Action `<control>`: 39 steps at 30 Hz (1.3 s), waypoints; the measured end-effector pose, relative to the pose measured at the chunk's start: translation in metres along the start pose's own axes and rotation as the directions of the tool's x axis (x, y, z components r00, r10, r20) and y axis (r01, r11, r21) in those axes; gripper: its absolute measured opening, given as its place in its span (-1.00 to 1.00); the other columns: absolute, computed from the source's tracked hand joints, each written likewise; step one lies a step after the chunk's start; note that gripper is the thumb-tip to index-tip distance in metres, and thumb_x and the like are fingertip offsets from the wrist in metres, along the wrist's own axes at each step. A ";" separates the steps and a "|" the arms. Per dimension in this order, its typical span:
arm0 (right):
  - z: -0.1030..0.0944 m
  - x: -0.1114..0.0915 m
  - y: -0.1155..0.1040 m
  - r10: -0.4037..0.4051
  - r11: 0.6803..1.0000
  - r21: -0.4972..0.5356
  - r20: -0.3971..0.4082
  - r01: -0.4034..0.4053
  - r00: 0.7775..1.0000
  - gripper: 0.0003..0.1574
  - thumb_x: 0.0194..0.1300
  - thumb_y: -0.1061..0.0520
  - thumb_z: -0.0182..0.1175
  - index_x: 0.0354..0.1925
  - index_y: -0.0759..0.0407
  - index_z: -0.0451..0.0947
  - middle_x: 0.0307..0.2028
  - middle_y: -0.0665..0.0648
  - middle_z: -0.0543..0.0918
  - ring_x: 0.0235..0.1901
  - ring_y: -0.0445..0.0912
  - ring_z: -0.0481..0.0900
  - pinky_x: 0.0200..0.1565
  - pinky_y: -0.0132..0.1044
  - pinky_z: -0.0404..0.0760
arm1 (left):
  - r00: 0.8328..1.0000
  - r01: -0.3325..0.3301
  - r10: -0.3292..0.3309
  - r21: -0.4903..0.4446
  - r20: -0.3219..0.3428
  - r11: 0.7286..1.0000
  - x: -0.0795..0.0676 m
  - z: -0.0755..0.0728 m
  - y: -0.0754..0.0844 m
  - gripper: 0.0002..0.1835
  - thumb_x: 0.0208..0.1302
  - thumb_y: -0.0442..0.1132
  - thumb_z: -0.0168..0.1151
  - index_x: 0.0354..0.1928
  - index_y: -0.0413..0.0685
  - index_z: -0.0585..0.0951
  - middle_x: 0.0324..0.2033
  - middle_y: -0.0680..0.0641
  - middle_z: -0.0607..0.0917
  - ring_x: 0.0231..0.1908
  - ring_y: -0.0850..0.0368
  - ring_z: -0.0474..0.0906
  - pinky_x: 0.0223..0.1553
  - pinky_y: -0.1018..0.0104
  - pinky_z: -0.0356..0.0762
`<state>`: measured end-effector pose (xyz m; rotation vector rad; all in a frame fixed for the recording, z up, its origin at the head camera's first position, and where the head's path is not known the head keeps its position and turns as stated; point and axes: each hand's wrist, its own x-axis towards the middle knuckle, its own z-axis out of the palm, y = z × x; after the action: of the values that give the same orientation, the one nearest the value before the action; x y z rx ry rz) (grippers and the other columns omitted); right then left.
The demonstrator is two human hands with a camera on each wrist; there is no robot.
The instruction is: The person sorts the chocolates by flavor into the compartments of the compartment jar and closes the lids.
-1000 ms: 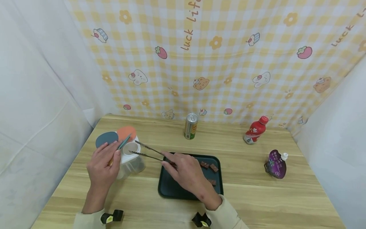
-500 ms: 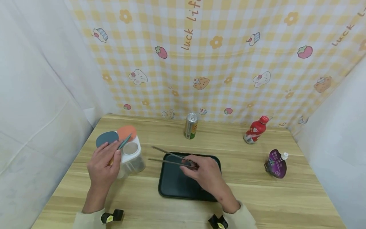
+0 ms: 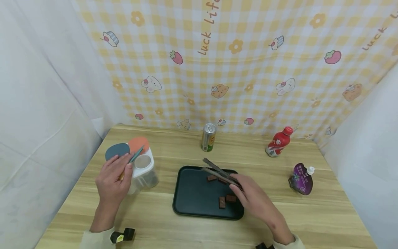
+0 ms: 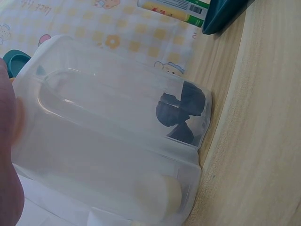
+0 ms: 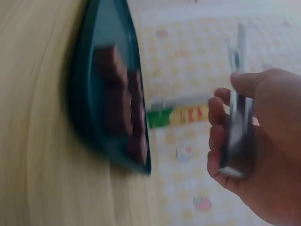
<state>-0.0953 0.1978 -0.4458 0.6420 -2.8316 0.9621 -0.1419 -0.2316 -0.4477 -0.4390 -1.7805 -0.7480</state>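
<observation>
In the head view, my left hand (image 3: 113,178) rests across the coloured lids of a clear multi-compartment storage container (image 3: 150,178), fingers extended. Beside its fingertips a teal flap lid (image 3: 137,153) stands raised near an uncovered round opening. Through the wall, the left wrist view shows dark pieces (image 4: 181,113) at the bottom of one compartment. My right hand (image 3: 256,199) grips metal tongs (image 3: 220,173) above the right side of a dark tray (image 3: 192,211); nothing shows between their tips. Several small brown chocolate pieces (image 3: 221,202) lie on the tray, some partly behind the tongs.
Behind the tray stands a drink can (image 3: 208,137). Farther right are a red bottle (image 3: 278,141) and a purple spouted pouch (image 3: 301,179). A yellow checked curtain (image 3: 192,69) hangs along the table's back edge, with white cloth at both sides.
My right hand has carried the tongs rightward from the container's opening to above the tray's chocolate pieces. The tong tips have come closer together. My left hand stays on the container.
</observation>
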 end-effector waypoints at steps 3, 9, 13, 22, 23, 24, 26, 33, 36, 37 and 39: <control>-0.007 -0.009 0.016 -0.005 1.000 -0.029 0.002 0.005 1.000 -0.62 0.59 0.01 0.11 0.26 0.04 0.55 0.07 -0.05 0.61 0.07 -0.13 0.53 0.02 -0.02 0.61 | 1.000 0.001 -0.001 0.004 0.003 1.000 0.000 0.000 0.000 -0.47 0.51 0.04 0.14 -0.16 -0.36 0.80 -0.27 -0.23 0.81 -0.29 -0.33 0.76 0.22 0.26 0.50; -0.022 -0.029 0.047 0.009 0.999 -0.036 -0.004 -0.009 1.000 -0.66 0.46 0.24 0.25 0.17 0.12 0.63 -0.07 -0.11 0.64 -0.03 -0.17 0.53 -0.07 -0.12 0.62 | 1.000 0.002 -0.002 0.008 0.011 1.000 -0.001 -0.001 -0.002 -0.48 0.51 0.04 0.13 -0.16 -0.35 0.80 -0.27 -0.24 0.81 -0.27 -0.30 0.76 0.23 0.26 0.50; -0.032 -0.041 0.060 0.058 0.996 -0.070 0.006 -0.058 0.998 -0.64 0.41 0.26 0.30 0.15 0.15 0.67 -0.01 -0.06 0.65 0.04 -0.07 0.56 -0.02 -0.04 0.65 | 1.000 -0.001 0.001 0.008 0.013 1.000 -0.002 -0.001 -0.002 -0.49 0.51 0.02 0.14 -0.16 -0.35 0.80 -0.27 -0.24 0.81 -0.21 -0.20 0.78 0.23 0.26 0.50; -0.045 -0.056 0.083 0.043 0.984 -0.173 -0.014 -0.045 0.999 -0.60 0.29 0.27 0.40 0.10 0.17 0.72 0.03 0.06 0.68 0.07 0.11 0.58 0.03 0.18 0.59 | 1.000 0.002 -0.003 0.005 0.014 1.000 -0.002 -0.002 -0.001 -0.50 0.51 0.02 0.14 -0.15 -0.35 0.80 -0.26 -0.22 0.81 -0.16 -0.11 0.78 0.23 0.25 0.50; -0.044 -0.057 0.085 0.042 0.983 -0.176 -0.014 -0.044 0.999 -0.60 0.28 0.27 0.41 0.10 0.17 0.72 0.02 0.05 0.69 0.07 0.11 0.59 0.02 0.18 0.59 | 1.000 0.003 -0.003 0.003 0.014 1.000 -0.002 -0.002 -0.001 -0.49 0.51 0.02 0.14 -0.16 -0.35 0.80 -0.26 -0.23 0.81 -0.16 -0.11 0.78 0.23 0.25 0.50; -0.043 -0.057 0.086 0.043 0.983 -0.181 -0.013 -0.045 0.999 -0.60 0.28 0.27 0.41 0.09 0.16 0.73 0.01 0.05 0.69 0.06 0.11 0.59 0.01 0.17 0.59 | 1.000 0.004 -0.004 0.002 0.013 1.000 -0.002 -0.001 -0.002 -0.49 0.50 0.02 0.14 -0.16 -0.35 0.80 -0.26 -0.23 0.81 -0.16 -0.13 0.78 0.23 0.25 0.50; -0.042 -0.058 0.089 0.052 0.982 -0.183 -0.005 -0.053 0.999 -0.61 0.27 0.26 0.42 0.09 0.15 0.74 0.00 0.03 0.69 0.04 0.09 0.60 0.00 0.15 0.60 | 1.000 0.005 -0.005 0.002 0.017 1.000 -0.002 -0.002 -0.002 -0.49 0.51 0.02 0.14 -0.15 -0.35 0.80 -0.26 -0.23 0.81 -0.18 -0.17 0.78 0.23 0.24 0.50; -0.041 -0.058 0.094 0.110 0.983 -0.154 0.033 -0.104 0.993 -0.58 0.27 0.30 0.40 0.11 0.19 0.73 0.02 0.09 0.66 0.04 0.12 0.61 0.00 0.15 0.61 | 1.000 0.004 -0.004 0.011 0.024 1.000 -0.004 -0.002 -0.003 -0.48 0.51 0.04 0.13 -0.15 -0.35 0.80 -0.25 -0.22 0.81 -0.24 -0.29 0.76 0.24 0.24 0.49; -0.042 -0.058 0.094 0.126 0.982 -0.148 0.036 -0.120 0.991 -0.57 0.27 0.32 0.39 0.12 0.24 0.71 0.04 0.14 0.64 0.05 0.17 0.60 0.01 0.17 0.60 | 1.000 0.005 -0.005 0.013 0.024 1.000 -0.004 -0.002 -0.003 -0.48 0.51 0.04 0.13 -0.14 -0.34 0.80 -0.25 -0.22 0.81 -0.23 -0.27 0.77 0.24 0.24 0.49; -0.041 -0.058 0.095 0.127 0.981 -0.149 0.035 -0.120 0.991 -0.57 0.27 0.33 0.39 0.13 0.26 0.70 0.04 0.15 0.64 0.05 0.17 0.59 0.01 0.17 0.59 | 1.000 0.005 -0.006 0.012 0.024 1.000 -0.004 -0.002 -0.003 -0.48 0.51 0.04 0.13 -0.14 -0.34 0.80 -0.25 -0.22 0.81 -0.22 -0.26 0.77 0.24 0.24 0.49; -0.041 -0.057 0.095 0.120 0.981 -0.156 0.030 -0.114 0.992 -0.56 0.26 0.34 0.39 0.12 0.28 0.70 0.03 0.16 0.63 0.04 0.15 0.59 0.00 0.16 0.60 | 1.000 0.007 -0.007 0.010 0.027 1.000 -0.004 -0.002 -0.003 -0.49 0.51 0.04 0.14 -0.13 -0.33 0.80 -0.24 -0.22 0.81 -0.20 -0.24 0.77 0.24 0.23 0.49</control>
<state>-0.0846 0.3108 -0.4785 0.4883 -2.9700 0.7430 -0.1412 -0.2351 -0.4519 -0.4381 -1.8107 -0.7409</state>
